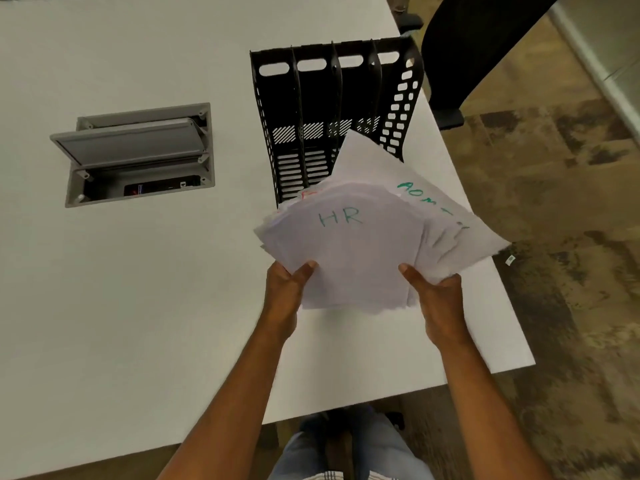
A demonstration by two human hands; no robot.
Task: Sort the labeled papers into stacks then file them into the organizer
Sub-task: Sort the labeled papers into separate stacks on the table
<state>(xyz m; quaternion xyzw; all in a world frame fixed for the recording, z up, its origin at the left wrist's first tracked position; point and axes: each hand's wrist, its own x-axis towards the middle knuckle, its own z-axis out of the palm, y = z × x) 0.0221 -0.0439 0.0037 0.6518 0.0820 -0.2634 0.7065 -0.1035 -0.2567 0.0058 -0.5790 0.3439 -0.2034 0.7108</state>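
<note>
Both hands hold one loose, unsorted bundle of white labelled paper sheets (360, 251) above the near right part of the white tabletop (138, 306), just in front of the black perforated plastic desk organizer (332, 116). The left hand (287, 289) grips the bundle's near left edge, thumb curled over the top sheet; the right hand (436, 292) grips the near right edge likewise. The fingers beneath the paper are hidden, so their exact lie cannot be told.

The top sheet reads "HR" in blue-green marker. A second sheet fans out to the right with green lettering that appears to begin "ADM" — the remainder is not legible. A trace of red marking shows at the bundle's far left corner. Edges are ragged and misaligned.

The organizer stands upright with four slots. The three fully visible appear empty; the far corner of the bundle hides the lower part of the rightmost. No separate stacks lie on the table.

Assessment: sorting has not visibly begun — all sheets remain in one bundle, and nothing is filed. Both stages are outstanding.

A grey recessed cable hatch (135, 154) sits open to the left, well apart.
</note>
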